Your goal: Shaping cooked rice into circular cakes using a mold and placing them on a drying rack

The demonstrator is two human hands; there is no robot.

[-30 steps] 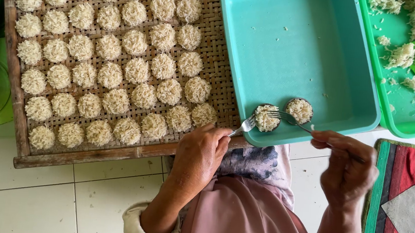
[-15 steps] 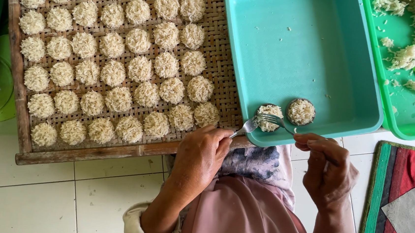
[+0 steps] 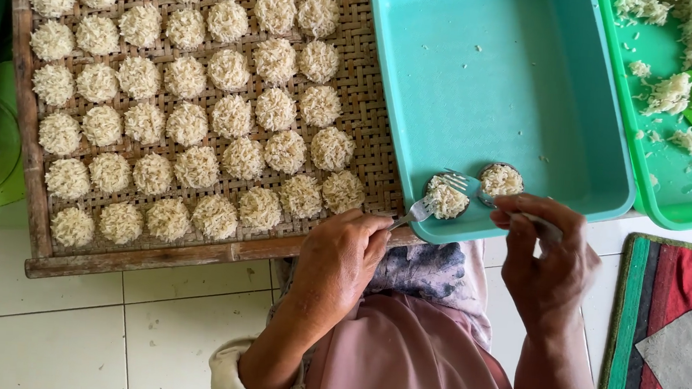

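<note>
Fingers of my left hand (image 3: 339,256) pinch a fork (image 3: 436,200) handle, its tines lying on a rice clump (image 3: 447,201) just ahead of the grip, inside the teal tray (image 3: 535,86) near its front rim. My right hand (image 3: 543,255) pinches a spoon (image 3: 502,180) packed with rice. Beyond my left grip, the woven tray (image 3: 369,114) holds rows of rice cakes (image 3: 204,109).
</note>
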